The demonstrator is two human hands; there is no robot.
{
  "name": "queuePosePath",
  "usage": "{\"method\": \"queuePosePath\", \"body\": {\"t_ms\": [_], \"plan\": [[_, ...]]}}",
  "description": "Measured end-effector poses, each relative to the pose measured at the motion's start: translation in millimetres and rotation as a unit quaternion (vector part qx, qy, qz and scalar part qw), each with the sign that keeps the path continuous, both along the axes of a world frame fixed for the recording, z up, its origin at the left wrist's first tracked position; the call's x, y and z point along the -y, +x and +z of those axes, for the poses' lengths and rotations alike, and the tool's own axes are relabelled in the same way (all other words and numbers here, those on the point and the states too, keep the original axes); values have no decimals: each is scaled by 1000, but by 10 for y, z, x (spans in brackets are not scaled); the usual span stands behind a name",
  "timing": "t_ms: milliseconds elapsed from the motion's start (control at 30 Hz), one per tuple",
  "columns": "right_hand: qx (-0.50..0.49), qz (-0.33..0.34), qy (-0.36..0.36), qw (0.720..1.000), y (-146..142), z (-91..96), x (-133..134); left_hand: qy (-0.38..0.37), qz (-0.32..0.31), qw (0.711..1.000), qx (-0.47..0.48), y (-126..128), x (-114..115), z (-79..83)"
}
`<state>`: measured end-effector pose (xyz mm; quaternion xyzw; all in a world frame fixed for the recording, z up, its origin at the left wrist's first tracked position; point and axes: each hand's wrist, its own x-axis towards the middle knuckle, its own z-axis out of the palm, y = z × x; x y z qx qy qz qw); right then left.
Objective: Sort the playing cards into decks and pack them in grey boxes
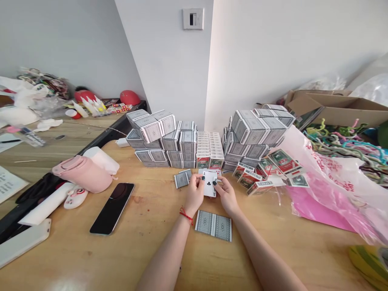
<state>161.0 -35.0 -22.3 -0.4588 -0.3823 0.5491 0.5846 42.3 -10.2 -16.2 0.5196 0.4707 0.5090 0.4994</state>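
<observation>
Leftmost, one phone [112,208] lies on the worktop [145,254], and a small pile of cards [182,180] sits farther right. Between them and the stacks, the left hand [194,195] and right hand [226,196] pinch one ace of clubs [209,184] by its edges between their fingers [202,178]. Two face-down cards [213,225] lie side by side just below.

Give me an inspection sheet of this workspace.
surface: wooden table, lightly marked
job's things: ace of clubs; card packs stacked behind the hands, more loose nearby
clutter: phone, pink flask, pink bag
hands: left hand and right hand both hold the ace
cables: thin wire on the far left tabletop
surroundings: wall switch, cardboard box, pipe cleaners
</observation>
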Motion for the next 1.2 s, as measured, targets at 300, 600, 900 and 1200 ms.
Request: {"method": "queuePosePath", "body": {"t_ms": [300, 600, 900, 1200], "plan": [[-9, -1, -4, 1000, -52, 16, 11, 4, 21, 1000, 0, 26, 22, -19], [-8, 1, -11, 1000, -73, 33, 16, -21, 31, 999, 0, 38, 19, -8], [-8, 5, -3, 1000, -72, 12, 12, -4, 30, 1000, -3, 35, 29, 17], [-1, 2, -7, 1000, -64, -19, 8, 1, 33, 999, -10, 35, 29, 30]]}}
